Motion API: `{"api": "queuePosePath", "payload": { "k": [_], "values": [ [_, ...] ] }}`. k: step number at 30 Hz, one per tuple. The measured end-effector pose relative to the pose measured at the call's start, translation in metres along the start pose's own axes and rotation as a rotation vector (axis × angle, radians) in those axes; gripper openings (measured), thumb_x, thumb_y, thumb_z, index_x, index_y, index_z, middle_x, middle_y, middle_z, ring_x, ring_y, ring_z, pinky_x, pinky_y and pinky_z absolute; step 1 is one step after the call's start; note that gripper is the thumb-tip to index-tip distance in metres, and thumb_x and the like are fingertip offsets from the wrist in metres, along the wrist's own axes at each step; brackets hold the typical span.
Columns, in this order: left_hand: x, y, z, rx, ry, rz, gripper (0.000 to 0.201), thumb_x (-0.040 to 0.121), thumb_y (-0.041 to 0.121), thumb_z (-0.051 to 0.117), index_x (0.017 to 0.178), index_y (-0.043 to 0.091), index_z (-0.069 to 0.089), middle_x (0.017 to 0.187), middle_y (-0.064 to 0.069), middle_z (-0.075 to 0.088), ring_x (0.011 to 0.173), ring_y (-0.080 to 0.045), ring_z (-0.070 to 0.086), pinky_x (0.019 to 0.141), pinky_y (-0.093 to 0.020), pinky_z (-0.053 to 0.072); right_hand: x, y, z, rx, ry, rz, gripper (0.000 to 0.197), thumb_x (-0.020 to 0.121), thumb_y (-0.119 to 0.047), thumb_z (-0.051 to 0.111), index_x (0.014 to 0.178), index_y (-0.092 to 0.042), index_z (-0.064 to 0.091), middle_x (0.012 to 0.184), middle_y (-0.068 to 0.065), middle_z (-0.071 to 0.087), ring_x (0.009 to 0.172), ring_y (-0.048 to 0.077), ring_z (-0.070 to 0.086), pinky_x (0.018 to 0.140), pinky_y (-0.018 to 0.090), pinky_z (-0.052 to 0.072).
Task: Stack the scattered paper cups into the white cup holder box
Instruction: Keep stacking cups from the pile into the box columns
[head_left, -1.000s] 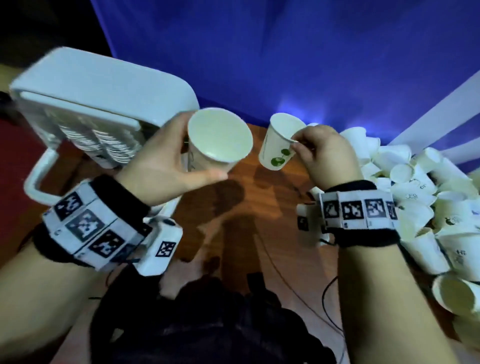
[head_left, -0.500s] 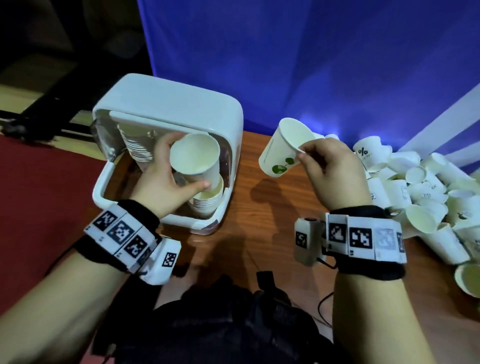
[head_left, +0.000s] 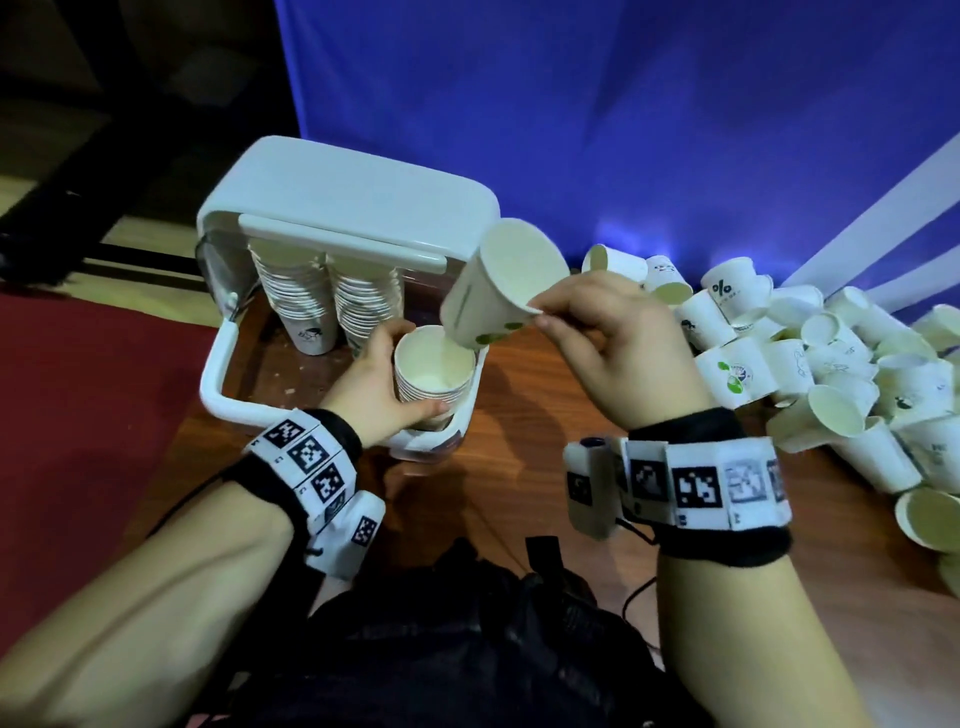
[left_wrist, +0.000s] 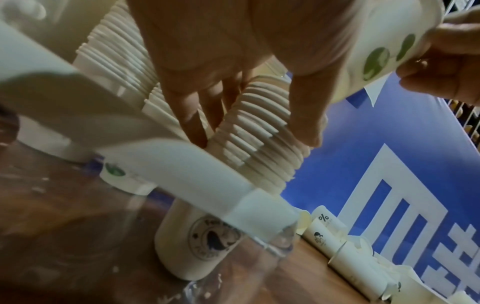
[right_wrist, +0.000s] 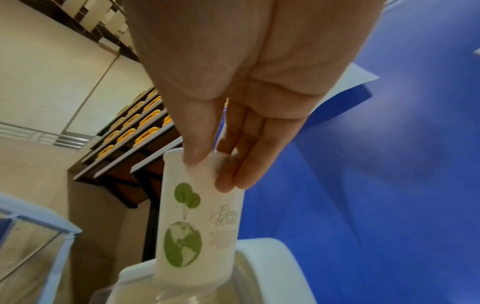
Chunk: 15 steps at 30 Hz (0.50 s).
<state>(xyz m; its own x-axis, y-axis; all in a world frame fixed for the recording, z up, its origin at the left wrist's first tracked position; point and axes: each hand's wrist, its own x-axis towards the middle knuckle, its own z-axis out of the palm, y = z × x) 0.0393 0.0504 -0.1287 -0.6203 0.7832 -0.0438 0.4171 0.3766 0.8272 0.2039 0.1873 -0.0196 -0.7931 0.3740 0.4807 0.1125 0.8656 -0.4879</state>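
Observation:
The white cup holder box (head_left: 343, 192) stands open at the table's left end, with two tall cup stacks (head_left: 332, 296) at its back. My left hand (head_left: 382, 384) grips a shorter cup stack (head_left: 434, 371) at the box's front right corner; thumb and fingers curl round its rims (left_wrist: 259, 131). My right hand (head_left: 602, 332) pinches the rim of a single paper cup with a green globe print (head_left: 498, 291), tilted, its base just over the stack's mouth. In the right wrist view that cup (right_wrist: 200, 222) hangs from thumb and fingers above the box.
A big heap of loose paper cups (head_left: 831, 374) lies on the wooden table (head_left: 540, 405) to the right, some on their sides. A blue backdrop (head_left: 623, 130) rises behind. A dark bag (head_left: 441, 644) and a cable lie near my body. Red floor lies left.
My left hand has lowered its cup onto the short stack in the box and now grips the stack. My right hand has carried the green-print cup left, over that stack.

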Motion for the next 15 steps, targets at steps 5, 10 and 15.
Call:
{"api": "queuePosePath", "payload": {
  "k": [5, 10, 15],
  "values": [
    [0.001, -0.005, 0.0, -0.062, -0.011, -0.019, 0.084, 0.06, 0.022, 0.084, 0.128, 0.019, 0.034, 0.126, -0.003, 0.049, 0.114, -0.019, 0.049, 0.099, -0.035, 0.042, 0.003, -0.017, 0.023, -0.032, -0.155, -0.105, 0.021, 0.082, -0.026, 0.059, 0.093, -0.014, 0.073, 0.091, 0.004, 0.067, 0.082, 0.019, 0.063, 0.067, 0.029, 0.051],
    [0.001, -0.005, -0.001, -0.114, -0.021, -0.054, 0.088, 0.059, 0.019, 0.085, 0.13, 0.021, 0.033, 0.129, -0.001, 0.05, 0.117, -0.018, 0.048, 0.103, -0.037, 0.039, 0.0, -0.024, 0.02, 0.0, -0.142, -0.188, 0.023, 0.084, -0.027, 0.056, 0.093, -0.015, 0.073, 0.09, 0.002, 0.068, 0.081, 0.016, 0.064, 0.067, 0.028, 0.053],
    [-0.001, -0.007, -0.002, -0.139, -0.027, -0.023, 0.09, 0.057, 0.016, 0.086, 0.13, 0.017, 0.033, 0.126, -0.003, 0.05, 0.116, -0.017, 0.047, 0.103, -0.036, 0.04, 0.001, -0.023, 0.04, -0.007, -0.238, -0.156, 0.026, 0.084, -0.026, 0.055, 0.091, -0.008, 0.073, 0.088, 0.008, 0.07, 0.083, 0.025, 0.067, 0.072, 0.035, 0.056]
  ]
}}
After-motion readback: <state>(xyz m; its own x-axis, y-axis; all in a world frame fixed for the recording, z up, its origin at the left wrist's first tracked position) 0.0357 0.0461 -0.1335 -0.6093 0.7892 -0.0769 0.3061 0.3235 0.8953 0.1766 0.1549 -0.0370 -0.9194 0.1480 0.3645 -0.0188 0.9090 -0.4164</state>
